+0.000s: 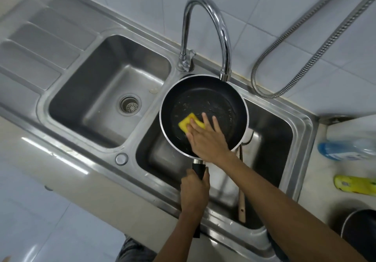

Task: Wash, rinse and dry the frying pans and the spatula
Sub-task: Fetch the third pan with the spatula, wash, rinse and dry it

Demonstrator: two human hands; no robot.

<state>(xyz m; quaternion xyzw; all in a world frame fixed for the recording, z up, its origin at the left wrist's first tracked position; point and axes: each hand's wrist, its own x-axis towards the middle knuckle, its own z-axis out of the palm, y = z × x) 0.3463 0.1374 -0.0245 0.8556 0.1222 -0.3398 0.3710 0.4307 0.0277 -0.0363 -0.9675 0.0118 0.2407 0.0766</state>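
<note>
White wall tiles back a stainless-steel double sink (67, 119) set in the table. Just below the curved chrome tap (222, 30) sits the black round frying pan (203, 97). The left hand (195, 189) grips its handle, and the right hand (205, 138), fingers spread flat, presses a yellow sponge (188, 121) inside it.

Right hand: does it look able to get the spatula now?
Not right away, probably: the right hand presses the sponge in the pan, which hides one end of the spatula. Its handle lies uncovered, so once the sponge is dropped, likely yes.
</note>
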